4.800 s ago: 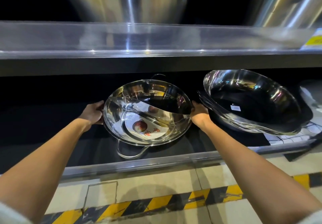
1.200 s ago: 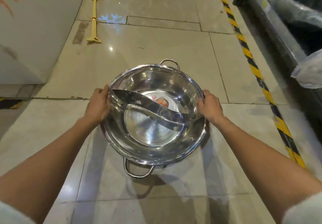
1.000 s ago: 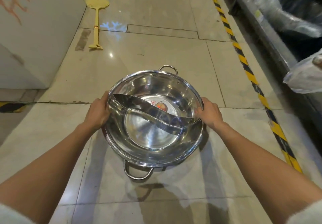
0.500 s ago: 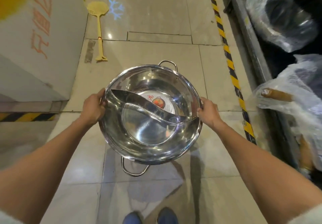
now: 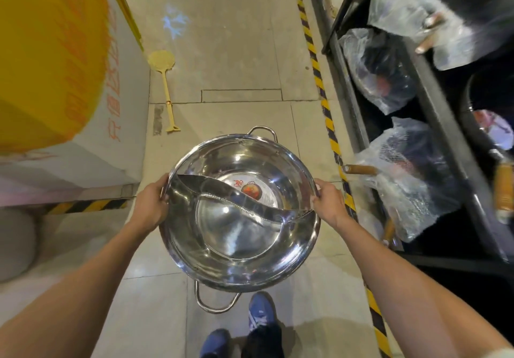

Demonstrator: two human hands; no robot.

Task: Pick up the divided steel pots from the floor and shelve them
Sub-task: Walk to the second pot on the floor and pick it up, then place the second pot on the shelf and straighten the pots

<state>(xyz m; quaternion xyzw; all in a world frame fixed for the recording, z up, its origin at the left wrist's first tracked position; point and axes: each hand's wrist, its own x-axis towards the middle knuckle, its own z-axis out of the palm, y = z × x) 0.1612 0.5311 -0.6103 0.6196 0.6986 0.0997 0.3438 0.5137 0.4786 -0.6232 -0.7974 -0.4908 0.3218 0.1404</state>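
Blue sneakers [image 5: 260, 313], dark trousers [image 5: 262, 342]

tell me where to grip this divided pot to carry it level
Best the way the hands hold the divided pot now: left hand and right hand on opposite sides of the rim, coming in from the sides at the divider's ends. The wide rim gives a balanced hold; the loop handles sit near and far.
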